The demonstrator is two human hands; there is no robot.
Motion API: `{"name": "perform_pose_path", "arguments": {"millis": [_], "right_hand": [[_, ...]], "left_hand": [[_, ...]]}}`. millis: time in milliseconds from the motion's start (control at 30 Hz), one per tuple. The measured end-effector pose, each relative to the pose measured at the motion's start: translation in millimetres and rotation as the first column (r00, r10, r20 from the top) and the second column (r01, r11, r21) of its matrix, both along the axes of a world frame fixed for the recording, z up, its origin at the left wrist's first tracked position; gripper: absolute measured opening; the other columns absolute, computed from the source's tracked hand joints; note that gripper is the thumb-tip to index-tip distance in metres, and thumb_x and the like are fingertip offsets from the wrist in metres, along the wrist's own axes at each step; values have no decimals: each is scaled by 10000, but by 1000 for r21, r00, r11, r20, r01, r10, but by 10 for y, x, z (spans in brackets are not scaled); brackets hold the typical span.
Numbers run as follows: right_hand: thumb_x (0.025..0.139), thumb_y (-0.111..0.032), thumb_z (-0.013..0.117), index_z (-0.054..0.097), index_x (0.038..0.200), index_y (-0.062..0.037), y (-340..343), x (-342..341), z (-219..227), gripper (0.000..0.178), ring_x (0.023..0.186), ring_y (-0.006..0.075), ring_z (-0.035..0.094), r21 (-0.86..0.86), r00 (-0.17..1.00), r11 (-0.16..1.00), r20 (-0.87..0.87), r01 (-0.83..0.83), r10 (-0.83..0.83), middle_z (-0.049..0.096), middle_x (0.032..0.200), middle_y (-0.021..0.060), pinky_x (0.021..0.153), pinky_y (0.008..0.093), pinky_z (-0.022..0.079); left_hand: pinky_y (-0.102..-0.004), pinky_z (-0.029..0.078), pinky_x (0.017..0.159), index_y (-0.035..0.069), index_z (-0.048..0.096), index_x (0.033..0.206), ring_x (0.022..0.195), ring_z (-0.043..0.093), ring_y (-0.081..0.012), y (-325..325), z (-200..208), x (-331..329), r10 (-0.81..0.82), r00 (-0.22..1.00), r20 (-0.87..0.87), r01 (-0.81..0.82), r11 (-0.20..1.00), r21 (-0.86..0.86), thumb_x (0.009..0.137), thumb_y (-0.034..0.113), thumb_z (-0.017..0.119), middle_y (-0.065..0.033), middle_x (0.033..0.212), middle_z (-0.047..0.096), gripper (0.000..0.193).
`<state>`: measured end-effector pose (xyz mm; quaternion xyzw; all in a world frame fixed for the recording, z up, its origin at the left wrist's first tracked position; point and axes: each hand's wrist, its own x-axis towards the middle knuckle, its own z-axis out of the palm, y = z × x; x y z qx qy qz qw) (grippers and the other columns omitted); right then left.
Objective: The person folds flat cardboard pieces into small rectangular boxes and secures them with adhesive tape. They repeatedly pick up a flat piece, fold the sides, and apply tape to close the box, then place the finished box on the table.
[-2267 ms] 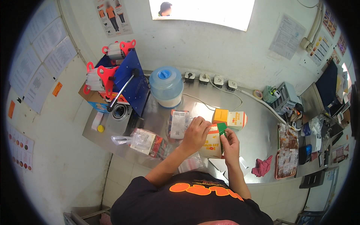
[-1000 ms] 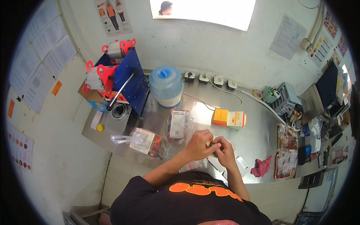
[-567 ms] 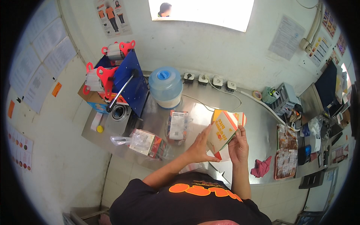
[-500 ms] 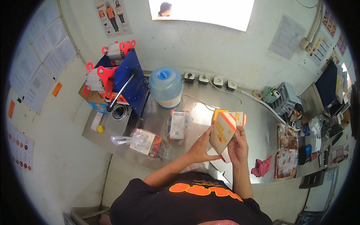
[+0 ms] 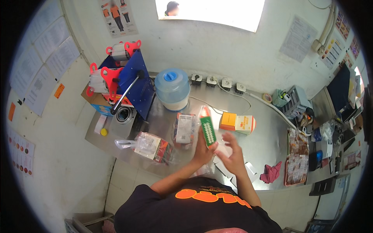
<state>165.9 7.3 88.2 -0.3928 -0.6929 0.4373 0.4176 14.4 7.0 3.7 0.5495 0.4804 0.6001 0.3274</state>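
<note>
My left hand (image 5: 203, 150) grips a small paper food carton (image 5: 208, 129) over the steel table, its green patterned side with orange ends turned up. Most of my left fingers are hidden by the carton. Just right of its lower end, my right hand (image 5: 232, 156) is open, fingers spread and slightly bent, holding nothing. Beyond my right hand stand a yellow-orange carton (image 5: 228, 120) and, against it, a cream carton with orange print (image 5: 244, 123). Pale flat card pieces (image 5: 251, 171) lie near the front edge, partly covered by my right wrist.
Left are a plastic-wrapped pack (image 5: 153, 148), another wrapped pack (image 5: 185, 129), a blue sealing machine (image 5: 134, 85) with a lever and a blue-lidded water jar (image 5: 172, 91). Right are a red cloth (image 5: 271, 172) and a tray of sachets (image 5: 288, 176). Sockets and a cable run behind.
The carton, held in both hands before, has moved left and turned to show its green side. My right hand has let go and opened. The cartons behind now show more fully.
</note>
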Motion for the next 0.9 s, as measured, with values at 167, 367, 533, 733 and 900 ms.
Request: {"name": "perform_pose_path", "arguments": {"millis": [167, 367, 533, 733, 900], "right_hand": [[833, -105, 770, 622, 1204, -15, -152, -59, 8, 409, 1008, 332, 689, 223, 956, 958, 268, -182, 119, 703, 1085, 172, 880, 407, 544], [860, 6, 670, 672, 962, 2, -94, -105, -224, 103, 944, 344, 696, 309, 976, 950, 192, 37, -101, 701, 1024, 166, 765, 413, 562], [875, -1, 657, 671, 980, 6, -50, -157, -120, 107, 840, 366, 698, 437, 966, 894, 171, 100, -192, 703, 968, 161, 732, 420, 559], [901, -27, 638, 651, 991, 3, -70, -141, -145, 96, 847, 371, 698, 287, 954, 950, 227, 124, -193, 700, 957, 190, 739, 426, 556], [905, -32, 626, 630, 982, 11, -44, -104, -245, 89, 811, 377, 691, 230, 946, 954, 214, 193, -243, 698, 925, 191, 719, 427, 546]], "left_hand": [[-435, 381, 1099, -72, 115, 1539, 1326, 440, -341, 155, -15, -136, 228, 967, 117, -219, 972, -90, 870, 251, 764, -253, 1441, 399, 986], [-405, 413, 1066, 40, 254, 1580, 1224, 488, -351, 127, -37, -255, 96, 981, -166, -120, 982, -146, 763, 439, 858, -243, 1288, 460, 1091], [-407, 427, 1052, 89, 207, 1610, 1209, 495, -350, 125, -118, -298, -57, 968, -245, -14, 960, -280, 823, 509, 785, -239, 1266, 442, 1064], [-401, 344, 1098, 70, 249, 1598, 1188, 457, -331, 54, -164, -203, -72, 969, -238, -6, 951, -310, 920, 384, 707, -228, 1261, 480, 877], [-412, 373, 1083, 52, 267, 1585, 1215, 471, -353, 2, -80, -157, -47, 962, -267, -36, 953, -299, 931, 406, 683, -247, 1285, 473, 852]]}}
